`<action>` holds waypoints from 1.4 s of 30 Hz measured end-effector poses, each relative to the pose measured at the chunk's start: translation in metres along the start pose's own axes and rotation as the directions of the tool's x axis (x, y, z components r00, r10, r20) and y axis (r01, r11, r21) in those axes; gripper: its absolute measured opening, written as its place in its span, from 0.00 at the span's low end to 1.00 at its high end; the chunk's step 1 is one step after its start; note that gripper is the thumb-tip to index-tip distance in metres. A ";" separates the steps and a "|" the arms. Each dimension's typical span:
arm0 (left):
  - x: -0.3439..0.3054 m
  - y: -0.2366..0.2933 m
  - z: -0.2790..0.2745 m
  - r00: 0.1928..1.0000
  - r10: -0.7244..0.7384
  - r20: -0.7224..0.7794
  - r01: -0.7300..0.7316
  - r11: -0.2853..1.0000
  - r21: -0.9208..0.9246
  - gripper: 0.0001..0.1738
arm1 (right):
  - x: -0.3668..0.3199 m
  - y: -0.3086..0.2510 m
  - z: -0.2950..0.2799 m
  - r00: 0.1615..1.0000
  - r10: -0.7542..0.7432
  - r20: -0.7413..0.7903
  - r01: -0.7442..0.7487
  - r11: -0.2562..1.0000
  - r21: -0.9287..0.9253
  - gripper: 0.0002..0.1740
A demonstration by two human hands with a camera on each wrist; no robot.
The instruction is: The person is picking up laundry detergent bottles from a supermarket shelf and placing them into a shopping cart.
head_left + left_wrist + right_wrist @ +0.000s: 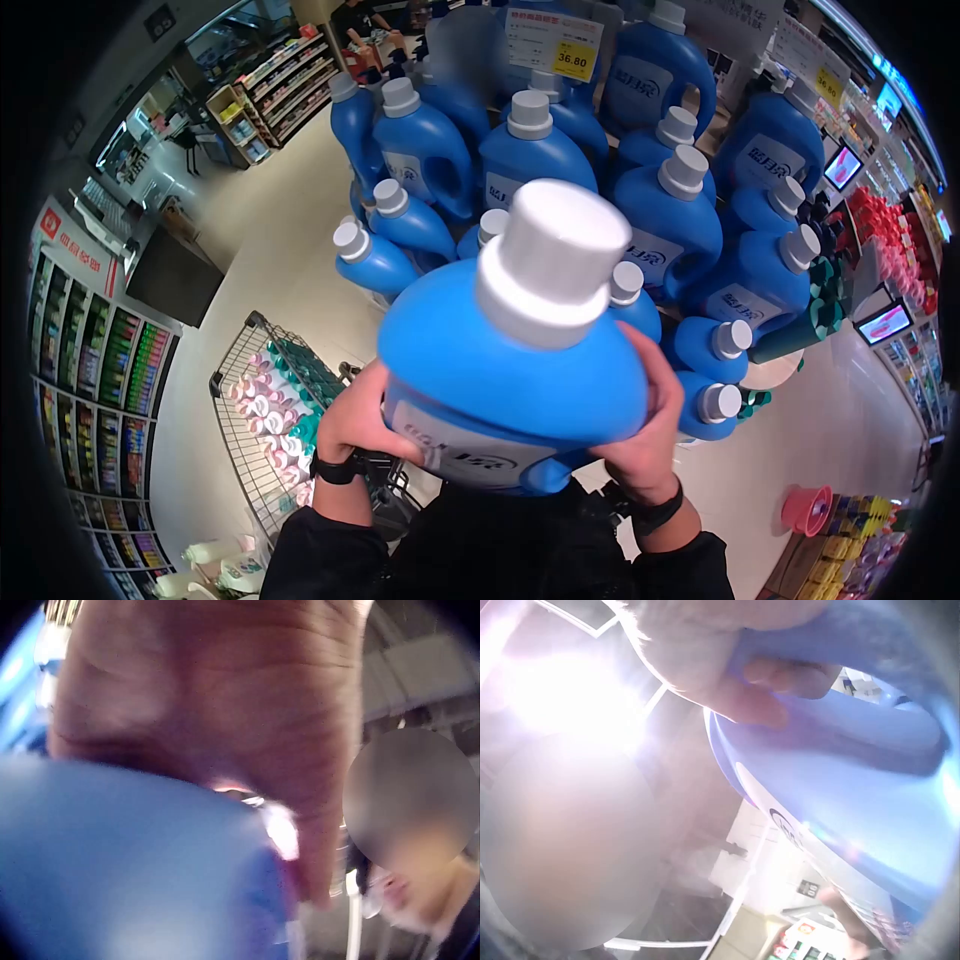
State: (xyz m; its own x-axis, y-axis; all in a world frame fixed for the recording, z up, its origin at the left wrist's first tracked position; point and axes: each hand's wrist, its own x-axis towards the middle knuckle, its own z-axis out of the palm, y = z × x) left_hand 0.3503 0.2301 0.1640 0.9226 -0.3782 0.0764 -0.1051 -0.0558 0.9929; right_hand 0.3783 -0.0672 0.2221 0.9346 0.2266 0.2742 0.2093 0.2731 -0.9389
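Observation:
A large blue laundry detergent bottle with a white screw cap is held up in front of the chest, its label towards the body. My left hand grips one side, the thumb lying on the front. In the left wrist view its palm is against the blue plastic, fingers mostly hidden. On the other side my right hand holds the bottle by its handle; the right wrist view shows fingers curled through the handle opening. Many similar blue bottles stand stacked just beyond.
A wire shopping cart loaded with white and green bottles stands at the left. Price signs rise over the stack. Shelves line the far left; a pink bucket sits at the lower right. A person is in the background.

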 end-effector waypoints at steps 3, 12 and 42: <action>0.001 0.015 0.042 1.000 -0.031 0.002 0.031 0.996 -0.084 0.59 | -0.009 -0.021 -0.027 0.978 0.072 -0.197 -0.053 0.993 0.101 0.43; 0.010 0.012 0.161 0.921 -0.353 0.165 0.372 0.674 -0.638 0.43 | -0.095 -0.035 -0.105 0.874 0.417 -0.251 -0.280 0.852 0.442 0.28; -0.039 0.024 0.300 0.938 -0.332 0.101 0.346 0.910 -0.227 0.31 | -0.286 -0.016 -0.185 0.674 0.705 -0.221 -0.250 0.499 0.830 0.09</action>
State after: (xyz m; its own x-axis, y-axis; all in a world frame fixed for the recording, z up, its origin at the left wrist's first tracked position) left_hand 0.2005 -0.0340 0.1579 0.8625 -0.4300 -0.2668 0.3081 0.0281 0.9509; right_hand 0.1609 -0.3094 0.1201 0.8409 0.1390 -0.5230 -0.3681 0.8554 -0.3645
